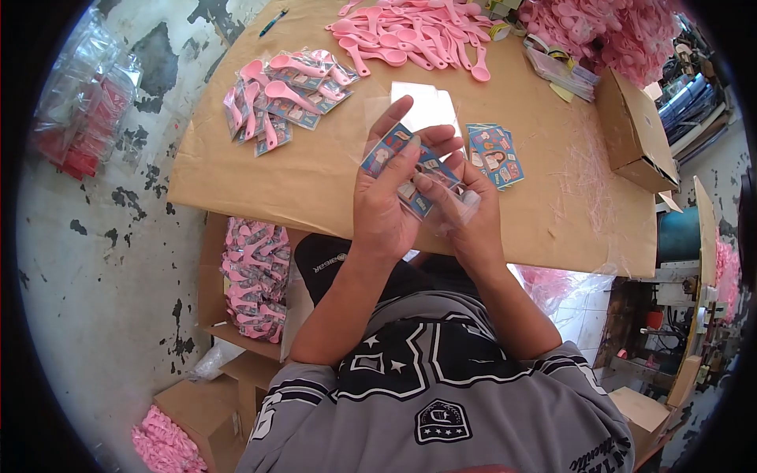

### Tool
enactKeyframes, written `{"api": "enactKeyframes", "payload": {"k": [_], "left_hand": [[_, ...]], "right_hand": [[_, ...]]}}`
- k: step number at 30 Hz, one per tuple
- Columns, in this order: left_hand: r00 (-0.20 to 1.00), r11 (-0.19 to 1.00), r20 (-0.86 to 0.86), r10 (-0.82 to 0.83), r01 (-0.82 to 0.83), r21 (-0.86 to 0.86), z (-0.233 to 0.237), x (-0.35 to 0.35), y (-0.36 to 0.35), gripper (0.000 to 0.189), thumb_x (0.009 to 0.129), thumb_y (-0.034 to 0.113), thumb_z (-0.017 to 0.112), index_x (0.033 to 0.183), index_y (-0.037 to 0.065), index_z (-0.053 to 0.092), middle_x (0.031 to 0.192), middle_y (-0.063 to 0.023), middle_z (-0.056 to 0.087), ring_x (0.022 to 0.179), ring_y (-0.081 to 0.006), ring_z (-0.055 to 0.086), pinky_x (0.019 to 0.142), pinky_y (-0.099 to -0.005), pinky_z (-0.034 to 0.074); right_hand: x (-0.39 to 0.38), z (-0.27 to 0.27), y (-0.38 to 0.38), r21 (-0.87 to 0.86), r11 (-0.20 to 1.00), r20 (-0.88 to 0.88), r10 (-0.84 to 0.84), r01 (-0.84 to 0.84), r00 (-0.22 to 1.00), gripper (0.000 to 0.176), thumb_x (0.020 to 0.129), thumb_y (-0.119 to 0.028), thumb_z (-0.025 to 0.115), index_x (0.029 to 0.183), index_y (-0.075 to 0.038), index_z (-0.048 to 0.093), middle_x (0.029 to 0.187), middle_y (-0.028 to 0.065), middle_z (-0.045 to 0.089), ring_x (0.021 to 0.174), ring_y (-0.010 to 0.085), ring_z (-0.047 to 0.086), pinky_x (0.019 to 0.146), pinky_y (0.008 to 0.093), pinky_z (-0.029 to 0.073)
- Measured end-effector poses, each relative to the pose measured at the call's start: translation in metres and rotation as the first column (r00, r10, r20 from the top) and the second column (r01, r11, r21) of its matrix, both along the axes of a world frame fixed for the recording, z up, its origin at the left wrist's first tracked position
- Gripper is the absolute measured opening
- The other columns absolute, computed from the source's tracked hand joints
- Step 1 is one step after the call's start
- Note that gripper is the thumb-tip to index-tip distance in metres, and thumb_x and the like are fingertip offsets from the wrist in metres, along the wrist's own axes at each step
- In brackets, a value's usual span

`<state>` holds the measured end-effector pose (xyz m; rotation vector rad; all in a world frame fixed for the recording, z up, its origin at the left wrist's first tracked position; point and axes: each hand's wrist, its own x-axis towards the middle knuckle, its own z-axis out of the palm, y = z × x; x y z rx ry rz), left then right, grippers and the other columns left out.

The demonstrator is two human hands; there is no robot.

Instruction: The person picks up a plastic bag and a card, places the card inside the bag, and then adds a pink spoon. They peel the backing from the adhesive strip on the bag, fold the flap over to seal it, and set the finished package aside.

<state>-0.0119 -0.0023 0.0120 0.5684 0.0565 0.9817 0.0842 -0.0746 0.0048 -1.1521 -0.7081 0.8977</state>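
My left hand [386,197] holds a blue printed card [382,154] under its thumb, with the other fingers spread behind it. Close against it, my right hand [473,213] pinches the card's lower right part and a clear plastic bag [459,211]. Just beyond my fingers lies a stack of white or clear sheets [426,106]. Right of my hands rests a small stack of similar blue cards [495,154]. To the left is a pile of bagged cards with pink spoons [292,98].
Loose pink spoons [410,35] cover the table's far side, near a blue pen [273,23]. An open cardboard box [631,134] stands at the right edge of the brown table [315,185]. Below the table, a box holds packed spoons [256,280].
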Motion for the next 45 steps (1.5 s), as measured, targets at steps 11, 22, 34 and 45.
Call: {"api": "enactKeyframes", "payload": {"k": [11, 22, 34, 45], "left_hand": [[0.998, 0.998, 0.002, -0.066, 0.065, 0.023, -0.003, 0.012, -0.016, 0.051, 0.113, 0.023, 0.051, 0.157, 0.005, 0.035, 0.122, -0.0168, 0.067, 0.108, -0.0240, 0.069, 0.099, -0.0409, 0.059], [0.995, 0.966, -0.034, 0.094, -0.099, -0.240, -0.014, -0.004, 0.015, 0.039, 0.111, 0.029, 0.057, 0.142, 0.006, 0.051, 0.102, -0.0063, 0.065, 0.089, -0.0153, 0.065, 0.088, -0.0329, 0.057], [0.989, 0.960, -0.084, 0.120, -0.137, -0.243, -0.033, -0.039, 0.038, 0.047, 0.109, 0.043, 0.059, 0.138, 0.006, 0.055, 0.100, -0.0070, 0.065, 0.088, -0.0159, 0.065, 0.086, -0.0330, 0.056], [0.996, 0.963, -0.069, 0.058, -0.074, -0.259, -0.046, -0.049, 0.045, 0.053, 0.109, 0.049, 0.056, 0.140, 0.006, 0.054, 0.101, -0.0065, 0.065, 0.089, -0.0162, 0.065, 0.089, -0.0344, 0.056]], "right_hand": [[0.005, -0.003, 0.004, 0.126, 0.990, 0.052, -0.066, 0.059, 0.996, 0.042, 0.092, -0.005, 0.080, 0.125, -0.001, 0.055, 0.120, 0.0103, 0.065, 0.108, 0.0127, 0.065, 0.091, 0.0255, 0.054], [0.033, 0.010, -0.022, 0.291, 0.945, 0.872, -0.198, -0.149, 0.448, 0.031, 0.076, 0.001, 0.086, 0.104, -0.007, 0.074, 0.108, 0.0064, 0.061, 0.084, 0.0194, 0.059, 0.066, 0.0299, 0.047], [0.245, 0.019, 0.138, 0.110, 0.992, 0.990, -0.115, -0.066, -0.082, 0.025, 0.100, -0.004, 0.058, 0.118, -0.006, 0.075, 0.123, 0.0137, 0.074, 0.101, 0.0295, 0.072, 0.086, 0.0356, 0.055], [0.258, 0.019, 0.127, -0.323, 0.946, 0.946, 0.324, -0.022, 0.020, 0.020, 0.094, -0.014, 0.074, 0.112, -0.005, 0.073, 0.102, 0.0114, 0.067, 0.094, 0.0248, 0.066, 0.081, 0.0349, 0.052]]}}
